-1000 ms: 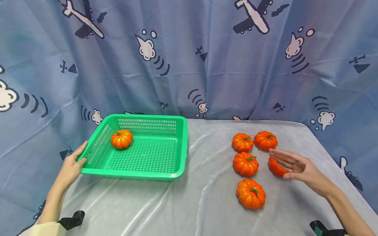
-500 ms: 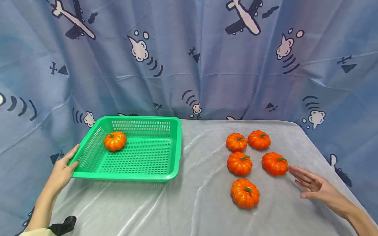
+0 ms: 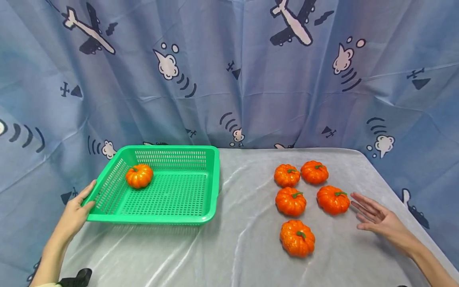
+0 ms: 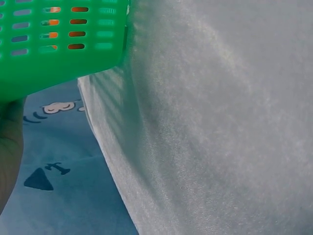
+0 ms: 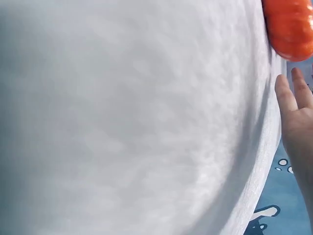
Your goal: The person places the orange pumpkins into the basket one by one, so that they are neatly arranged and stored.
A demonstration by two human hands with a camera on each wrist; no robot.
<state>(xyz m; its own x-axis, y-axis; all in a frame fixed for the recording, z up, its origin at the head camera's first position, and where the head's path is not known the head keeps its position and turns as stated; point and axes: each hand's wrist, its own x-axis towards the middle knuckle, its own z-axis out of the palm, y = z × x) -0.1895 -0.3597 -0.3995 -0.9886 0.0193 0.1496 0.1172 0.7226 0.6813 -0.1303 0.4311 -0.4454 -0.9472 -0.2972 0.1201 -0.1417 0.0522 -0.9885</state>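
Observation:
My left hand [image 3: 73, 213] grips the left rim of a green plastic basket [image 3: 150, 219], thumb over the edge near its front corner. One small orange pumpkin [image 3: 139, 175] sits inside, at the back left. In the left wrist view the basket's slotted wall [image 4: 63, 61] fills the top left, with orange showing through the slots. My right hand [image 3: 381, 219] holds nothing; its fingers are extended and spread just right of a pumpkin with a green stem [image 3: 331, 200]. The right wrist view has that hand [image 5: 298, 117] below an orange pumpkin [image 5: 292, 29].
Several more pumpkins lie on the right half of the grey-white cloth-covered table [image 3: 247, 255]: a front one [image 3: 297, 238], a middle one [image 3: 290, 201] and two at the back [image 3: 287, 175]. A blue curtain [image 3: 201, 79] with plane prints hangs behind.
My right hand has drawn back to the right from over the rightmost pumpkin, which now shows fully. My left hand keeps its grip on the basket. The head view has turned slightly right.

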